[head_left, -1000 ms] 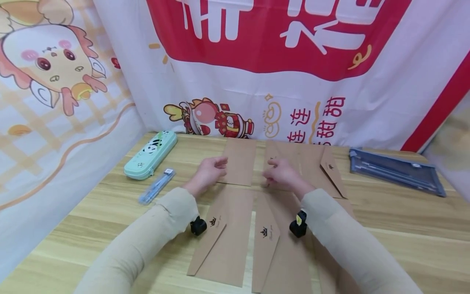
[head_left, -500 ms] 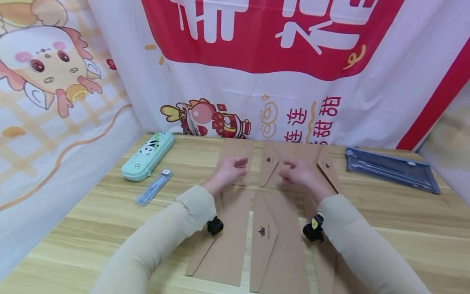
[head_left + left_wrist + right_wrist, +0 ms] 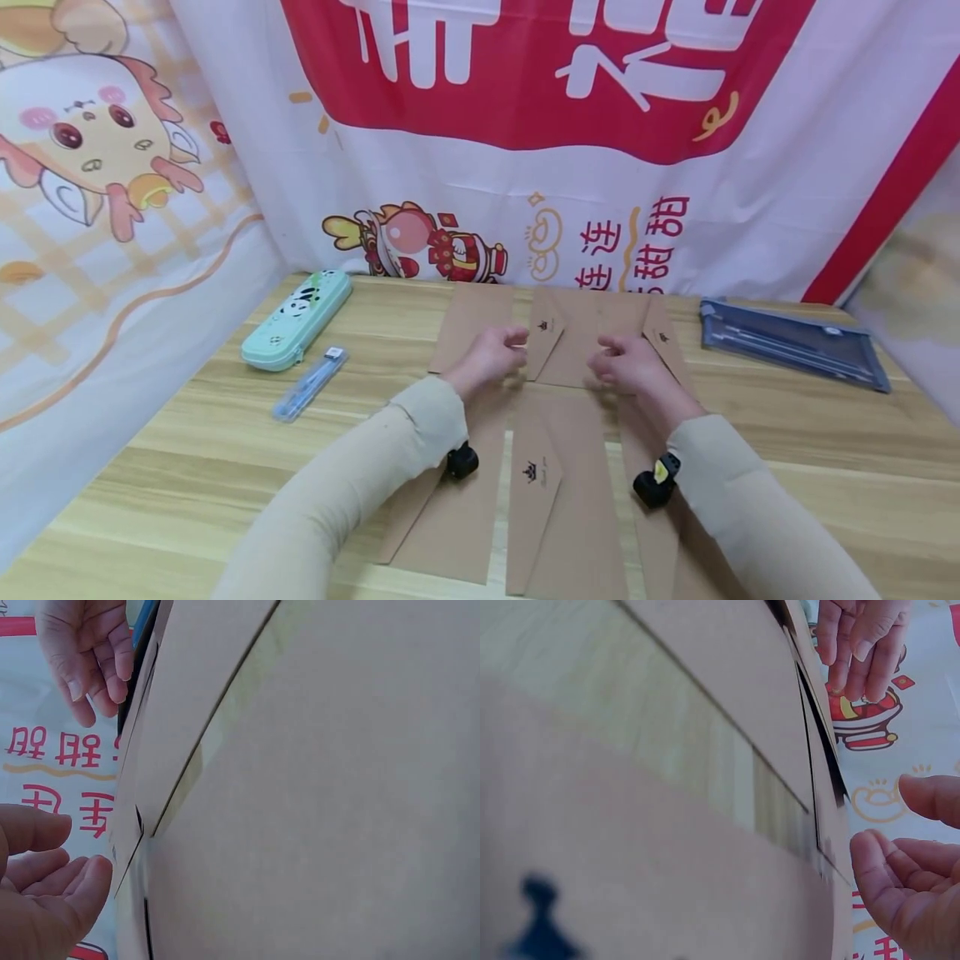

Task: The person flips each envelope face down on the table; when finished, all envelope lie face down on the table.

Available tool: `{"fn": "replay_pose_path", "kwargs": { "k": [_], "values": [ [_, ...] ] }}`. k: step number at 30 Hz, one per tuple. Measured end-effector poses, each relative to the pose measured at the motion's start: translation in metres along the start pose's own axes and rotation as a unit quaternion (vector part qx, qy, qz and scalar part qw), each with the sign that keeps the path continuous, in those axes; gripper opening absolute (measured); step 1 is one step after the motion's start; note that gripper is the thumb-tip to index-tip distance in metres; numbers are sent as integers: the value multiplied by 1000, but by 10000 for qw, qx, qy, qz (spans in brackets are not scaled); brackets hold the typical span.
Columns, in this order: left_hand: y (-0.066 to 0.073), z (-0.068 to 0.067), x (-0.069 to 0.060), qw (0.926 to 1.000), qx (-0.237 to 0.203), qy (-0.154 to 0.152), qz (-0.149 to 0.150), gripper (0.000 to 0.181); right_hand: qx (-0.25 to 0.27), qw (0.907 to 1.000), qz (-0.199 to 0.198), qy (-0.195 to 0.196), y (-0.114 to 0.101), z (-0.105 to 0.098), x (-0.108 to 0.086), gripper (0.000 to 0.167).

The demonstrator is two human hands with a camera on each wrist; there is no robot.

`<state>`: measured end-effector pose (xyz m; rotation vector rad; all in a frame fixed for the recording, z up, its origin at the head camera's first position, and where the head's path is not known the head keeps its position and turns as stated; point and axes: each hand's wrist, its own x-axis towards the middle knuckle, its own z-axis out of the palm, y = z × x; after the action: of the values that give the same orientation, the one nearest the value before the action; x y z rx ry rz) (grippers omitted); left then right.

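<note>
Brown paper envelopes lie in two rows on the table; several show a pointed flap with a small black crown print. My left hand (image 3: 491,360) hovers between the plain back-left envelope (image 3: 459,321) and the back-middle envelope (image 3: 581,358), fingers relaxed and holding nothing. Over the right part of the back row is my right hand (image 3: 636,368), near the back-right envelope (image 3: 667,337), also holding nothing. Below the hands lie the front-left envelope (image 3: 468,508), the front-middle envelope (image 3: 573,508) and the front-right envelope (image 3: 648,525), partly hidden by the right forearm. Both wrist views show loosely bent fingers and thumbs apart.
A mint-green panda pencil case (image 3: 296,321) stands at the back left, with a clear slim plastic case (image 3: 310,385) beside it. At the right lies a dark blue see-through pouch (image 3: 795,343). A printed cloth (image 3: 450,175) hangs behind the wooden table (image 3: 187,467).
Both hands have moved to the right above the back row, the left from the plain envelope's left side. The envelopes keep their layout; the head view has shifted slightly.
</note>
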<state>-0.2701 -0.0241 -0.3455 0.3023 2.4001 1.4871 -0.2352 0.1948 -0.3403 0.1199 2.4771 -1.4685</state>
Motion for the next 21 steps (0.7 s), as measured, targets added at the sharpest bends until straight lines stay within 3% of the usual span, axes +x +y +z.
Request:
{"fn": "replay_pose_path", "kwargs": {
  "k": [6, 12, 21],
  "values": [
    [1, 6, 4, 9996, 56, -28, -289, 56, 252, 9995, -77, -161, 5, 0, 1, 61],
    [-1, 8, 3, 9994, -34, 70, -329, 57, 243, 9993, -85, -256, 6, 2, 4, 63],
    [-2, 11, 1, 9970, -503, 105, -570, 49, -38, 9995, -100, -306, 7, 1, 7, 63]
  ]
}}
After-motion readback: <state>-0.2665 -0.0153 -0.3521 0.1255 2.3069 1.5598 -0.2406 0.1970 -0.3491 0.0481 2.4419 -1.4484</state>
